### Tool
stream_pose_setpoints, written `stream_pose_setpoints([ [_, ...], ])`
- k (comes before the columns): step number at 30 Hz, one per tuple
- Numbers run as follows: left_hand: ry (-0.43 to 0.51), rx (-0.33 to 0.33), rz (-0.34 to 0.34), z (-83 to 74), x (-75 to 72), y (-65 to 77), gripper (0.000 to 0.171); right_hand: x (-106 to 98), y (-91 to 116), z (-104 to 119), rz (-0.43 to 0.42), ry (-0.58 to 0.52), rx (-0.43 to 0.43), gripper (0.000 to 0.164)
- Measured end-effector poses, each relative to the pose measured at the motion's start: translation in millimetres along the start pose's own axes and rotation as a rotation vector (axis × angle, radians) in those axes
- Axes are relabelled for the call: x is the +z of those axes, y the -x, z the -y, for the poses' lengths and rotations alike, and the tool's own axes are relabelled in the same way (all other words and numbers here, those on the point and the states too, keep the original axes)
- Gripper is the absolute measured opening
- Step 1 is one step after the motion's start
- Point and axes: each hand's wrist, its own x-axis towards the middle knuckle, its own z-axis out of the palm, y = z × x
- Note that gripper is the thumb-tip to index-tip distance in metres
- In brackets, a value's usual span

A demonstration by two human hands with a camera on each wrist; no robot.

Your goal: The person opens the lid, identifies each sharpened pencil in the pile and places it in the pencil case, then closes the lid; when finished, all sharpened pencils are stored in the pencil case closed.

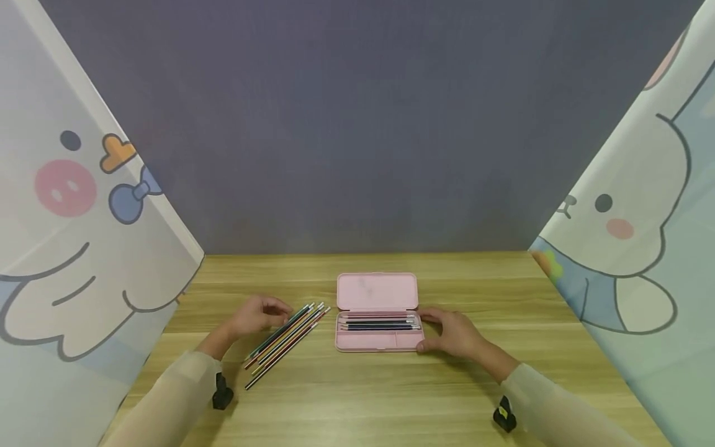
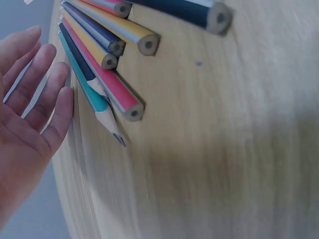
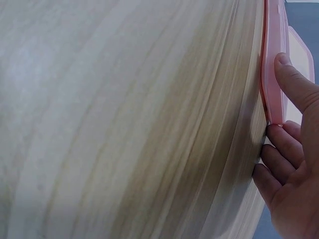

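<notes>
With my right hand [image 1: 455,334] gripping the case [image 1: 365,341], I'd best pinch pencils [image 1: 286,343] mid-length using my relaxed, empty left hand [image 1: 258,315].

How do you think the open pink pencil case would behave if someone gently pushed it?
The pink pencil case would probably slide rather than tip, since it sits low and flat. The pencils lying inside could shift. Its open lid might swing.

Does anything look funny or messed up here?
Nothing looks spilled or broken. One odd thing: the green pencil has a sharpened point, while the nearby red pencil ends flat and unsharpened.
</notes>
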Motion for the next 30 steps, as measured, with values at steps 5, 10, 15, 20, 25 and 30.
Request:
stream_pose_setpoints([
  [5,-0.031,0.007,0.009,1.9,2.7,0.0,0.026,2.5,0.5,-2.7,-0.011,-0.005,-0.010,0.084],
  [10,0.001,0.015,0.028,3.6,3.1,0.3,0.027,3.4,0.5,-4.4,-0.010,-0.007,-0.009,0.085],
  [15,-0.005,0.044,0.026,4.2,3.3,-0.1,0.027,2.8,0.1,-4.4,-0.008,-0.011,0.000,0.085],
  [20,-0.049,0.030,0.009,3.9,4.1,0.8,0.026,2.2,-0.4,-3.7,-0.006,-0.009,-0.004,0.085],
  [25,-0.071,-0.022,0.001,2.8,6.6,1.4,0.025,2.9,-0.5,-3.1,0.000,-0.003,-0.015,0.085],
  [30,-0.095,-0.041,-0.017,0.2,7.5,0.3,0.022,2.4,-0.9,-1.9,-0.003,-0.001,-0.004,0.084],
])
